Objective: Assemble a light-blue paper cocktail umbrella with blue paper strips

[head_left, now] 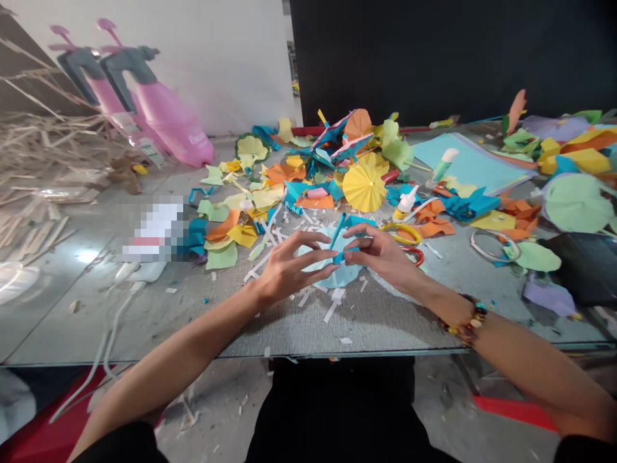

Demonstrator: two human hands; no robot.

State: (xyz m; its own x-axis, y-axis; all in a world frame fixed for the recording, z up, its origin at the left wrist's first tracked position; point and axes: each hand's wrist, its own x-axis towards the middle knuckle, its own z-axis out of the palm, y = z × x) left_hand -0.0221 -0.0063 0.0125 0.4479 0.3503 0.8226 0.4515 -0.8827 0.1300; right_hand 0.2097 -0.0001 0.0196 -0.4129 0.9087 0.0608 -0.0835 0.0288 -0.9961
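A small folded blue paper piece [340, 256] is pinched between the fingertips of both hands, with a thin blue paper stick [339, 230] rising beside it. My left hand [295, 262] comes from the left, thumb and fingers closed on the piece. On the right side my right hand [377, 254] grips the same piece, and a beaded bracelet [475, 321] circles that wrist. Under the hands lies a pale blue round paper [332, 276]. Narrow white paper strips [334, 307] are scattered around it.
Yellow-handled scissors [401, 233] and a red-handled pair [418, 256] lie beside my right hand. A small glue bottle [405, 203], a glue stick [442, 166] and a yellow paper umbrella [365, 183] stand behind. Pink spray bottles [168, 122] and a phone [159, 225] are at left.
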